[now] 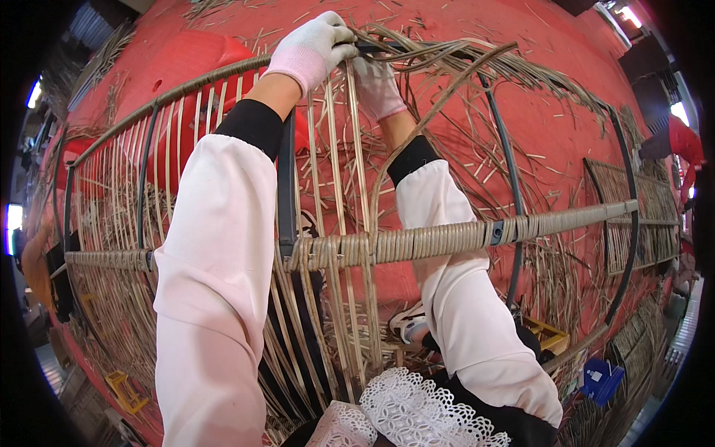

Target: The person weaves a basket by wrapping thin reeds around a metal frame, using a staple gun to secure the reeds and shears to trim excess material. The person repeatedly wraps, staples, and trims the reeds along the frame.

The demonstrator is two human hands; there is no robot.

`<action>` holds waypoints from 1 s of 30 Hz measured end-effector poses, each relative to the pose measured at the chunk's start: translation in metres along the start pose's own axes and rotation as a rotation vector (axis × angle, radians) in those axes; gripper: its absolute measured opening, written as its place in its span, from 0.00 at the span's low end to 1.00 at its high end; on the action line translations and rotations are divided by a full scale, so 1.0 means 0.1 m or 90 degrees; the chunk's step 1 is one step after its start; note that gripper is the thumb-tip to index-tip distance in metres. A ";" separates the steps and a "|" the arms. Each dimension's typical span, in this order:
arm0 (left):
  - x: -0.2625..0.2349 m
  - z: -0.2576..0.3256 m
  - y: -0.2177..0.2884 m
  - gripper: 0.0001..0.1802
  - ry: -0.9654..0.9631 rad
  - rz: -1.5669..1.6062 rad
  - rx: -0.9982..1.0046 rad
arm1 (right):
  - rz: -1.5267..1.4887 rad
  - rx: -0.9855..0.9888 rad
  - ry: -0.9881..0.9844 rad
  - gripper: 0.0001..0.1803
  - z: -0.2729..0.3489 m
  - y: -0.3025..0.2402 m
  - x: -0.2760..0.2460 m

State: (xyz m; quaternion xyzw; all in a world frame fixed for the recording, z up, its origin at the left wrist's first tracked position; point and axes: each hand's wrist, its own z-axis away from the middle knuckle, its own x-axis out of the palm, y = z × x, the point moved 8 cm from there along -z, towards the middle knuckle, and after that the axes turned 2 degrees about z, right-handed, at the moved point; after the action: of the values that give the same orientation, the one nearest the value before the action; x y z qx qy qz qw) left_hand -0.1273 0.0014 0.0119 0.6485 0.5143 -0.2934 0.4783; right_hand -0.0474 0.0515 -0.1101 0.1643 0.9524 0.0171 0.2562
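A dark metal frame with rattan-like brown strands spans the view. My left hand (313, 48), in a pale glove with a pink cuff, is at the far rail (216, 74), its fingers closed on a strand at the wrapped edge. Just right of it, my right hand (378, 88), gloved alike, reaches beneath the rail from the inner side. Its fingers are bent and partly hidden by the rail and strands. Loose long strands (454, 52) lie bunched over the rail to the right. Upright strands (357, 149) run down to the thickly wrapped middle bar (424, 242).
Strand scraps litter the red floor (551, 149). A red plastic piece (197, 56) lies beyond the frame at left. A woven panel (633, 216) stands at right, near another person's red sleeve (681, 145). Yellow stools (547, 339) and a blue box (602, 380) sit low at the sides.
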 end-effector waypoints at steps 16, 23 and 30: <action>-0.15 0.04 -0.02 0.14 0.137 0.031 -0.002 | -0.414 0.478 -0.134 0.18 -0.84 0.35 -0.85; -0.27 0.12 0.10 0.15 0.121 0.016 -0.020 | -0.269 0.548 -0.351 0.21 -0.82 0.60 -0.45; -0.28 0.12 0.14 0.15 0.084 -0.037 -0.034 | -0.314 0.556 -0.328 0.24 -0.85 0.61 -0.45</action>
State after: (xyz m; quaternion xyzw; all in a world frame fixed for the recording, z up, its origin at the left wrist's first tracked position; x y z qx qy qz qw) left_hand -0.1208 -0.0206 0.0364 0.6381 0.5712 -0.2499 0.4518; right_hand -0.0336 0.0994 -0.0077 0.0266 0.7878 -0.4798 0.3853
